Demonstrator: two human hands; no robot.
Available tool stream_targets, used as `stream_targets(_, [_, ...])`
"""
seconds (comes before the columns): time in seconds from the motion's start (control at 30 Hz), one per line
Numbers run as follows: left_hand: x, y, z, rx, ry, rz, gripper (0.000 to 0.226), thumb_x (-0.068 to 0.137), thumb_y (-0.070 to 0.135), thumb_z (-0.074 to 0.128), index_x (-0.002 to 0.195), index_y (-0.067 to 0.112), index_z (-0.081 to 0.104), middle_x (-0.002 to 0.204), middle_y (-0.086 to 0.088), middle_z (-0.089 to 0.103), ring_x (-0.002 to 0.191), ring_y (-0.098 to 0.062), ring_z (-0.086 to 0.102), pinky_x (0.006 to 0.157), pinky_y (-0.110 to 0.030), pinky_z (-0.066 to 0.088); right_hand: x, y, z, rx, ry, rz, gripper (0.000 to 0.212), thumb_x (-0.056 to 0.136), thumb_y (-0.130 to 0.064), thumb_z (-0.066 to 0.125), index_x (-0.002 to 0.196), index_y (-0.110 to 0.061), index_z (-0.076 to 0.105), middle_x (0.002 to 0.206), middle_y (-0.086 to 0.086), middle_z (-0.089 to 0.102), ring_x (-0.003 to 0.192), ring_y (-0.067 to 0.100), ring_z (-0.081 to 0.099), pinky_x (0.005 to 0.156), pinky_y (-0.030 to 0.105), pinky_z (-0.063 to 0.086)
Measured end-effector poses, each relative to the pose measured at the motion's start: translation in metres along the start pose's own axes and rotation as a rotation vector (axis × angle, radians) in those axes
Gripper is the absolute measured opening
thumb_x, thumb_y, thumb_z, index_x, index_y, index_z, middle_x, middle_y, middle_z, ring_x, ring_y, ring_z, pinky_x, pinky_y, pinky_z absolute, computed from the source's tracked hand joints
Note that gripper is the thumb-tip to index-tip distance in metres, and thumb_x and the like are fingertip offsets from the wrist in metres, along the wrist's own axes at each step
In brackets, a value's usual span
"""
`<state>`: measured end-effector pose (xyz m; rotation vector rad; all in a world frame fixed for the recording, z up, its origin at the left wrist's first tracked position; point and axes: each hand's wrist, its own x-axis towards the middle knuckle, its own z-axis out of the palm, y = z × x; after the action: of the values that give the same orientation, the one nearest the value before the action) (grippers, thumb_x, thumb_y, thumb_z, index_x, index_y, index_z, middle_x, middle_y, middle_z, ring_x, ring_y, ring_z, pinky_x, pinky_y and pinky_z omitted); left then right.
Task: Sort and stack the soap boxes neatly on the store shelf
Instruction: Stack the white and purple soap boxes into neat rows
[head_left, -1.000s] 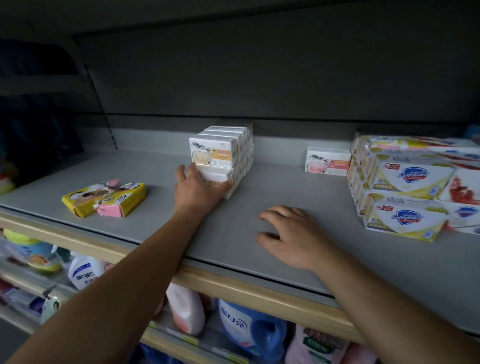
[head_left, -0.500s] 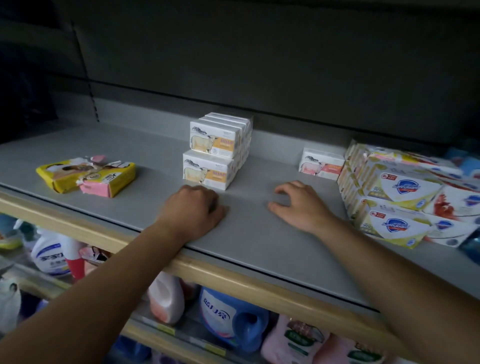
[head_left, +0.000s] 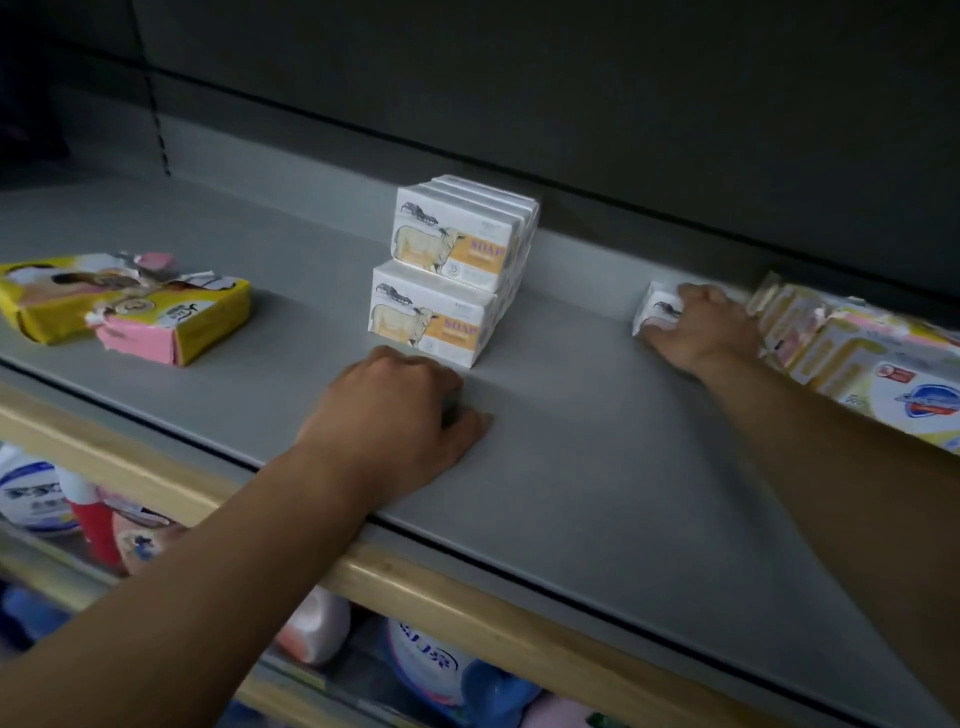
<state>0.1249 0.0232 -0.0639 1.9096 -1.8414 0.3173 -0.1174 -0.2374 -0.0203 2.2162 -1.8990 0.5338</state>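
At the right of the frame, the right hand (head_left: 698, 332) lies over a lone white soap box (head_left: 655, 310) near the back of the grey shelf (head_left: 597, 467). Its fingers curl over the box's top and its thumb sits against the lower front edge, so it grips the box. Only the left end of the box shows, with a small dark animal print.

Just right of that hand, a stack of shield-logo soap packs (head_left: 878, 374) in white and yellow fills the right edge of the frame, close against the wrist.

In the centre, the left hand (head_left: 400, 415) rests knuckles-up on the bare shelf with its fingers curled under and holding nothing, its thumb stretched flat to the right. Just behind it stands a stack of cow-print soap boxes (head_left: 447, 280), two high and several deep, white with an orange band reading SOAP. The hand is just in front of the lower box; whether they touch I cannot tell.

At the left of the frame, well apart, lie two torn yellow and pink soap packets (head_left: 124, 306) side by side.

Below the wooden shelf lip (head_left: 467, 597), at the bottom of the frame, detergent bottles (head_left: 436, 670) stand.
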Motion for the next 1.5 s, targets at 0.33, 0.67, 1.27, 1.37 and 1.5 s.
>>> stream_targets(0.33, [-0.002,0.001,-0.002,0.0,-0.006,-0.011,0.043,0.085,0.064,0.039,0.079,0.023,0.049,0.094,0.005,0.063,0.1,-0.025,0.054,0.078,-0.032,0.044,0.006,-0.021,-0.004,-0.061,0.052,-0.031,0.05,0.08,-0.035,0.069,0.129,-0.026,0.057,0.129,0.013,0.045,0.12,0.036,0.037,0.099,0.044,0.031])
stream_targets(0.67, [0.001,0.003,-0.006,0.013,-0.082,-0.069,0.041,0.085,0.061,0.046,0.088,0.022,0.059,0.103,0.0,0.066,0.105,-0.029,0.053,0.082,-0.034,0.043,-0.075,-0.018,-0.048,0.274,-0.092,-0.283,0.063,0.078,-0.018,0.076,0.137,-0.024,0.054,0.13,0.015,0.058,0.12,0.036,0.051,0.104,0.036,0.04])
stream_targets(1.27, [-0.018,0.054,-0.022,-0.823,-0.045,-0.122,0.034,0.071,0.017,0.086,0.097,0.023,0.065,0.084,0.014,0.072,0.079,-0.002,0.066,0.071,-0.018,0.051,-0.223,-0.025,-0.063,0.831,0.102,-0.468,0.053,0.073,-0.012,0.077,0.123,-0.02,0.062,0.116,-0.003,0.06,0.108,0.017,0.058,0.094,0.029,0.047])
stream_targets(1.37, [-0.017,0.05,-0.024,-0.97,0.019,-0.201,0.024,0.08,0.013,0.078,0.1,0.013,0.067,0.079,0.012,0.073,0.072,-0.001,0.066,0.065,-0.013,0.049,-0.222,-0.021,-0.06,0.958,-0.069,-0.422,0.076,0.072,-0.004,0.075,0.139,-0.026,0.046,0.127,-0.007,0.046,0.107,0.007,0.058,0.094,0.028,0.051])
stream_targets(1.5, [-0.019,0.049,-0.028,-1.279,0.023,-0.321,0.03,0.087,0.018,0.068,0.114,0.008,0.061,0.096,-0.019,0.073,0.08,-0.027,0.071,0.068,-0.039,0.06,-0.222,-0.022,-0.055,0.964,-0.138,-0.521,0.096,0.071,0.002,0.073,0.149,-0.033,0.029,0.139,-0.012,0.032,0.109,0.0,0.052,0.093,0.022,0.049])
